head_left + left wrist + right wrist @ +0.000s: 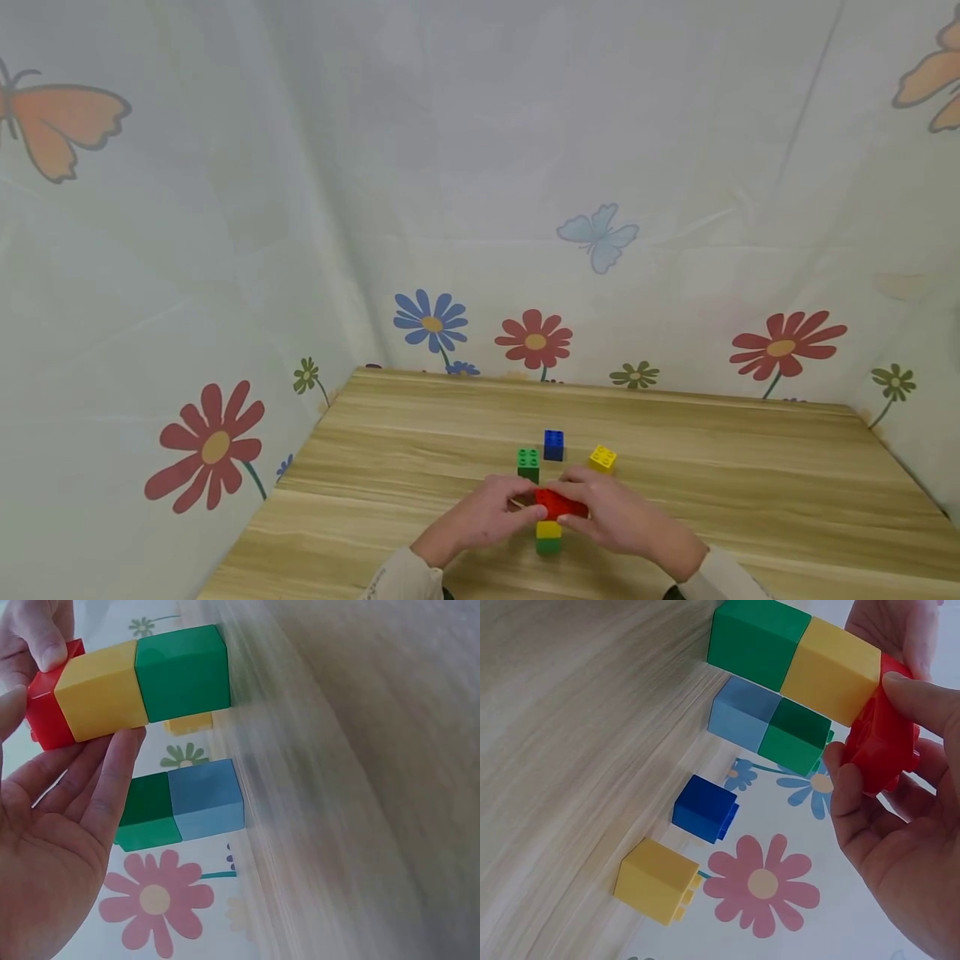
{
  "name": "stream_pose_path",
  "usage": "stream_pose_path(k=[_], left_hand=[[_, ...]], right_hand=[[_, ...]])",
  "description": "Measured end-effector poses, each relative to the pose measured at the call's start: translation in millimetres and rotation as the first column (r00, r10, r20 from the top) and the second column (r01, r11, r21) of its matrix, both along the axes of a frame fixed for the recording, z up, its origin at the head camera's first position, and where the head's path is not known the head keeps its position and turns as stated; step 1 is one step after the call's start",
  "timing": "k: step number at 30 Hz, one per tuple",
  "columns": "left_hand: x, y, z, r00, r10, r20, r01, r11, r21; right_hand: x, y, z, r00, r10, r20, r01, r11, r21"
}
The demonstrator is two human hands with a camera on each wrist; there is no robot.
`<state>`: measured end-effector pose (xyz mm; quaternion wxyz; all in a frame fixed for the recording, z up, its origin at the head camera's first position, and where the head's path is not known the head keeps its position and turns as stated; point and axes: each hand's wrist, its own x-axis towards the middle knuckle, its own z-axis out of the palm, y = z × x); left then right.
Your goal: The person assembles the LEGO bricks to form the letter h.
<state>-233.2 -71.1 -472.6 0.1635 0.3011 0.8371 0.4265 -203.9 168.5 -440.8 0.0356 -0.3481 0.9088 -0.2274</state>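
A long red toy building brick (pixel 562 505) lies across the top of a small stack, a yellow brick (pixel 832 669) over a green brick (pixel 757 643). In the right wrist view it overhangs the stack on one side. My right hand (pixel 618 512) grips this overhanging part, thumb on one face and fingers curled round the other. On the other side, my left hand (pixel 483 515) pinches the red brick's end; its fingers also lie along the yellow brick in the left wrist view.
Behind the stack stands a second one, a green brick (pixel 150 814) on a light blue brick (pixel 208 801). A dark blue brick (pixel 553 446) and a yellow brick (pixel 602 460) stand singly farther back on the wooden table (pixel 750 475). A flowered curtain (pixel 480 167) hangs behind the table.
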Motion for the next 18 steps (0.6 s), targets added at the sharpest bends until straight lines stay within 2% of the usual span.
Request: stream_pose_path(k=[9,18], left_hand=[[-0.6,-0.5,1.3,1.000,0.007,0.000,-0.007,1.000,-0.015],[-2.2,-1.7,0.6,1.000,-0.016,-0.003,0.016,1.000,-0.016]], right_hand=[[-2.3,0.0,-4.6,1.000,-0.002,-0.002,0.002,1.000,-0.022],[-1.8,0.7,-4.7,0.999,0.023,-0.029,-0.024,0.999,-0.029]])
